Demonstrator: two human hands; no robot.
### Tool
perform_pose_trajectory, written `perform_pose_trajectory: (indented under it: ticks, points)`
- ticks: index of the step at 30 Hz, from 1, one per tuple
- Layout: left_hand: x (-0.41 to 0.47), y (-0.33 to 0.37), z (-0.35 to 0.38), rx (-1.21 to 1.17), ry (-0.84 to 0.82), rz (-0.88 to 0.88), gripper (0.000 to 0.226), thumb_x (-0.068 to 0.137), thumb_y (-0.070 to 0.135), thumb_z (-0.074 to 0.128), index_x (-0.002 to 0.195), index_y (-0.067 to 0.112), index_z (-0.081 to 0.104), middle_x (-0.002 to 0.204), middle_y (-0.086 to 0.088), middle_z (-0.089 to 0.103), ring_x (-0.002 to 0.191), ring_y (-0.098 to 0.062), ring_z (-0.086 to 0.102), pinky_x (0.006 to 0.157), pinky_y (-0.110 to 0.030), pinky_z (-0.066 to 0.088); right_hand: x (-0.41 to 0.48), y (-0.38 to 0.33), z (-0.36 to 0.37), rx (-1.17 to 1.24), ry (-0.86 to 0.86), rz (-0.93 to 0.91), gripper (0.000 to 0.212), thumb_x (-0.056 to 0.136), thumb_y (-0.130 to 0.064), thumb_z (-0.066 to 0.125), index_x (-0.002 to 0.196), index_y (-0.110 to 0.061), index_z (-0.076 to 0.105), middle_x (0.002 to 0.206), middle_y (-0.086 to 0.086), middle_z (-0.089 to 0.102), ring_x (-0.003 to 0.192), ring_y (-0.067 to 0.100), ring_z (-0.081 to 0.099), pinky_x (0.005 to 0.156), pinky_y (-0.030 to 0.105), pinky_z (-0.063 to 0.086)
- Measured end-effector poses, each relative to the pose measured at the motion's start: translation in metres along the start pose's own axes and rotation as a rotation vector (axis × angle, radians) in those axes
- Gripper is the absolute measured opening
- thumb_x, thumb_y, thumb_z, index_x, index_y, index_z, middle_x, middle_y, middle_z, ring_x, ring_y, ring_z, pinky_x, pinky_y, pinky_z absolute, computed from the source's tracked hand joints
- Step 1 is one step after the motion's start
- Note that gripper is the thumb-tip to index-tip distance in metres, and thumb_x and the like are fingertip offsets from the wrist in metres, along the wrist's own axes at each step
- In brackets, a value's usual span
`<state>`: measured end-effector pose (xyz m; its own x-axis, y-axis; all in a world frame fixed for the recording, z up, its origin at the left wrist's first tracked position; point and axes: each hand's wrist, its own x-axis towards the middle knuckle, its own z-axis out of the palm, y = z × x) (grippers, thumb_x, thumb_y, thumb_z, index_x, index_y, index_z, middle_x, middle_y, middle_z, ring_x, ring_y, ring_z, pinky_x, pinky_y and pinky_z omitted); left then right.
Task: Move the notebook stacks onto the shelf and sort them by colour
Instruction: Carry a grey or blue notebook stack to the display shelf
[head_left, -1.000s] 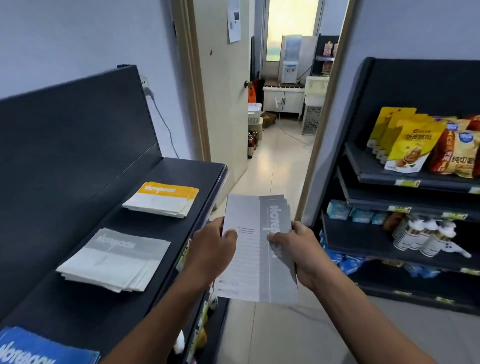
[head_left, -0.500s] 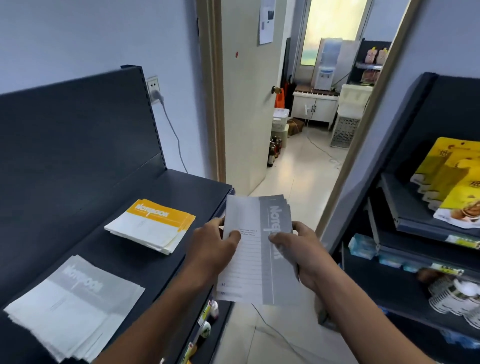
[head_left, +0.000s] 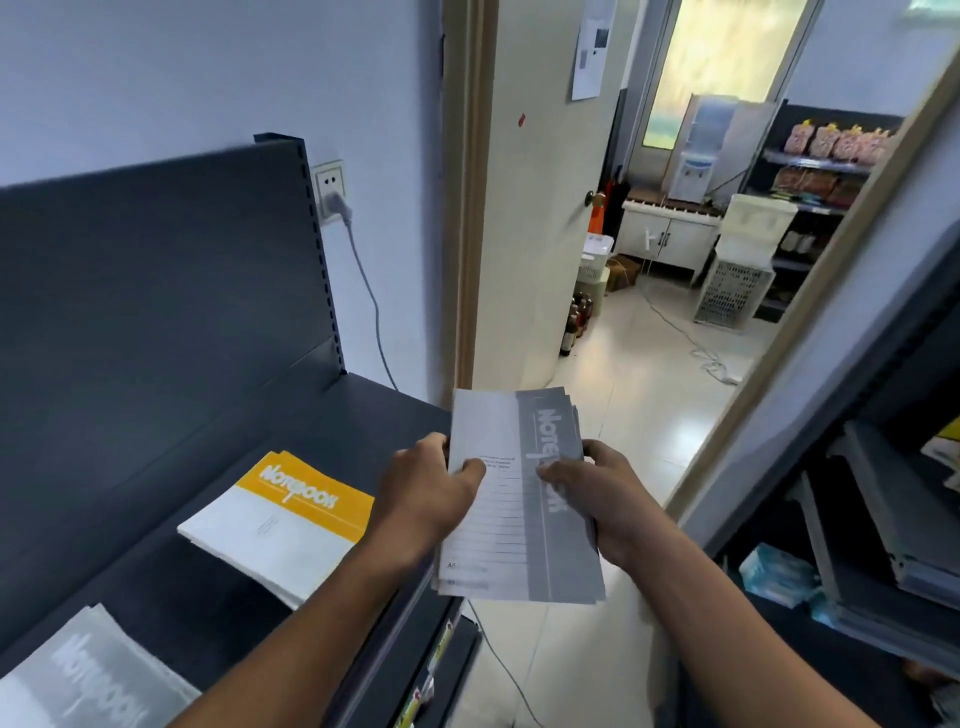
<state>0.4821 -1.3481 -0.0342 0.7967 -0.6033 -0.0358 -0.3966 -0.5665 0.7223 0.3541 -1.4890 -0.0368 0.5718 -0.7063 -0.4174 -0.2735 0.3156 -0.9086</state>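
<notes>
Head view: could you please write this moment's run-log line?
left hand, right hand: hold grey notebook stack | shelf: yellow stack, grey pile | placement: pending
</notes>
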Motion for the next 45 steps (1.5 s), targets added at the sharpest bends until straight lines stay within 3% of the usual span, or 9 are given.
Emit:
perform_pose_trajectory:
  ticks: [9,16,20,25,29,33,36,41,45]
  points:
    - [0.051,-0.012,-0.001,0.002,0.079,-0.118,0.022,0.092,0.041,0.062,0.092,0.019,0.063,0.093,0.004,0.069,0.076,-0.013,0.061,0.053,-0.025,0.04,0.068,-0.028,0.026,-0.102,-0.114,-0.011,0.028,0.089,0.003,0.066,0.115,-0.009,0.064,0.109,0.024,0.075,0.099,0.047,0.074,0.088,0.064,0.059]
    - [0.087,-0.028,0.001,0.021,0.201,-0.318,0.025,0.088,0.042,0.062,0.089,0.017,0.061,0.092,0.002,0.069,0.088,-0.025,0.063,0.068,-0.035,0.05,0.143,-0.045,0.057,-0.254,-0.325,-0.053,0.031,0.084,0.006,0.067,0.109,-0.012,0.07,0.106,0.021,0.077,0.084,0.037,0.075,0.082,0.057,0.061]
    - [0.104,-0.038,0.002,0.008,0.29,-0.49,0.027,0.089,0.042,0.061,0.099,0.018,0.053,0.099,0.003,0.068,0.091,-0.023,0.064,0.072,-0.036,0.054,0.186,-0.053,0.087,-0.423,-0.483,-0.104,0.03,0.076,-0.007,0.071,0.104,-0.018,0.075,0.098,0.015,0.08,0.087,0.041,0.077,0.083,0.061,0.062]
    - [0.116,-0.044,0.005,-0.014,0.43,-0.628,0.036,0.089,0.036,0.064,0.117,0.022,0.046,0.096,0.005,0.066,0.082,-0.018,0.065,0.056,-0.029,0.047,0.235,-0.057,0.125,-0.618,-0.611,-0.178,0.028,0.078,0.0,0.071,0.1,-0.014,0.079,0.094,0.023,0.078,0.071,0.029,0.068,0.07,0.038,0.056]
    - [0.122,-0.051,0.012,-0.019,0.509,-0.699,0.033,0.091,0.032,0.067,0.114,0.019,0.049,0.095,0.005,0.069,0.068,-0.007,0.061,0.045,-0.018,0.036,0.259,-0.053,0.148,-0.729,-0.607,-0.223,0.014,0.075,-0.006,0.08,0.087,-0.012,0.079,0.077,0.011,0.078,0.068,0.027,0.068,0.067,0.041,0.056]
    - [0.13,-0.061,0.02,-0.02,0.537,-0.745,0.032,0.092,0.031,0.071,0.115,0.017,0.055,0.108,0.003,0.07,0.074,-0.008,0.06,0.048,-0.014,0.041,0.27,-0.05,0.16,-0.808,-0.626,-0.252,0.011,0.072,-0.011,0.081,0.074,-0.001,0.075,0.057,0.005,0.061,0.057,0.021,0.051,0.059,0.032,0.038]
    - [0.136,-0.066,0.024,0.014,0.546,-0.765,0.033,0.092,0.029,0.071,0.118,0.014,0.057,0.11,0.0,0.07,0.079,-0.013,0.064,0.048,-0.013,0.041,0.274,-0.051,0.165,-0.86,-0.63,-0.272,0.015,0.073,-0.014,0.079,0.078,0.0,0.074,0.061,0.005,0.063,0.058,0.021,0.053,0.057,0.031,0.037]
    - [0.143,-0.072,0.034,0.075,0.557,-0.794,0.03,0.092,0.029,0.071,0.114,0.011,0.06,0.106,-0.003,0.071,0.088,-0.019,0.07,0.067,-0.029,0.06,0.281,-0.047,0.172,-0.972,-0.638,-0.33,0.021,0.072,-0.016,0.078,0.083,0.001,0.074,0.069,0.011,0.071,0.063,0.024,0.06,0.057,0.034,0.045]
    - [0.145,-0.078,0.041,0.093,0.571,-0.799,0.032,0.092,0.029,0.072,0.116,0.012,0.059,0.109,-0.004,0.07,0.092,-0.022,0.07,0.073,-0.035,0.063,0.281,-0.045,0.176,-1.081,-0.612,-0.375,0.026,0.073,-0.02,0.081,0.089,-0.002,0.071,0.092,0.014,0.076,0.082,0.031,0.072,0.071,0.042,0.061]
